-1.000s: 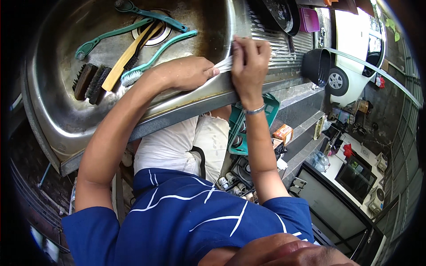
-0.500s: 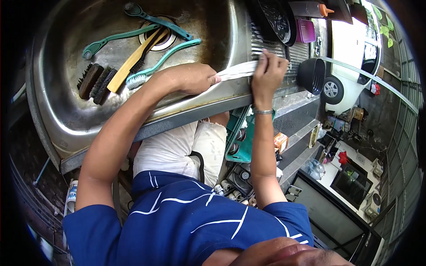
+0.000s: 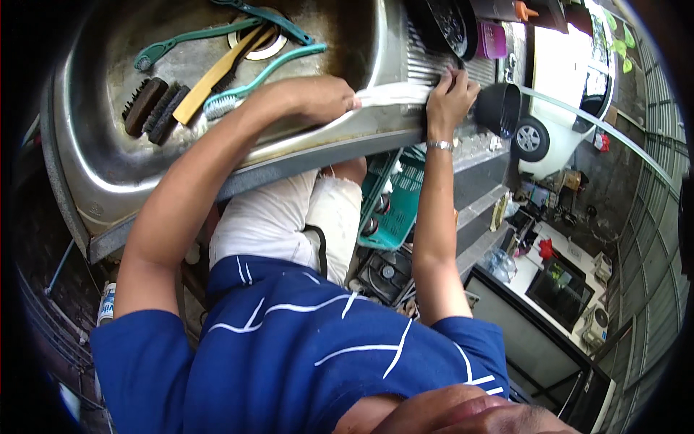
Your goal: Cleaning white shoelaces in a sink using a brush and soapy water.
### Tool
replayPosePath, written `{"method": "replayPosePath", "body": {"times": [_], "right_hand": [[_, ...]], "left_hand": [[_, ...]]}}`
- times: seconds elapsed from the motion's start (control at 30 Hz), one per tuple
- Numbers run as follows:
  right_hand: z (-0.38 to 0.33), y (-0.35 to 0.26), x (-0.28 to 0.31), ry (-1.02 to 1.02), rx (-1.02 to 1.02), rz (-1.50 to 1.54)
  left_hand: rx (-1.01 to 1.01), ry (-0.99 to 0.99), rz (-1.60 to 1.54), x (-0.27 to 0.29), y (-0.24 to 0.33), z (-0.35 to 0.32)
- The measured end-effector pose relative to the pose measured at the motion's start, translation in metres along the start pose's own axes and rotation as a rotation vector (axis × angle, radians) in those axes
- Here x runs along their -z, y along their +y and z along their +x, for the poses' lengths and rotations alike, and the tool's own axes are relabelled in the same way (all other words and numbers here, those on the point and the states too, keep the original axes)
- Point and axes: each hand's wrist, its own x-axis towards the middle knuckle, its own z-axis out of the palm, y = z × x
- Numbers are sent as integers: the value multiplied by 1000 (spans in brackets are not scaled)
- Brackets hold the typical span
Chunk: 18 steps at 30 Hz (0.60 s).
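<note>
A bundle of white shoelaces (image 3: 394,94) is stretched between my two hands over the right edge of the steel sink (image 3: 289,152). My left hand (image 3: 325,100) is closed in a fist round one end, with a bit of it at the thumb. Over the ribbed drainboard my right hand (image 3: 452,101) grips the other end, its fingers bent and partly hiding it. In the basin lie a wooden-handled brush (image 3: 217,76), a teal brush (image 3: 278,69), further teal brushes and several dark-bristled brushes (image 3: 148,105).
Right of the sink stand a black pan (image 3: 452,25), a pink container (image 3: 491,40) and a black ribbed tub (image 3: 499,108). Below the counter edge is a green crate (image 3: 394,210) with items in it. A white car (image 3: 557,94) is parked beyond.
My right hand has shifted slightly to the right along the drainboard, and the laces now look flatter and more closely gathered. My left hand keeps its hold. The whole view has tilted a little.
</note>
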Motion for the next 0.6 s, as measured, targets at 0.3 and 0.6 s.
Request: {"method": "replayPosePath", "body": {"times": [0.3,0.6], "right_hand": [[-36,-102,25,-121,167,363],[-14,28,15,-147,-327,-33]], "left_hand": [[-27,-20,51,1,-3,-5],[-35,247,423,12,-4,-11]]}}
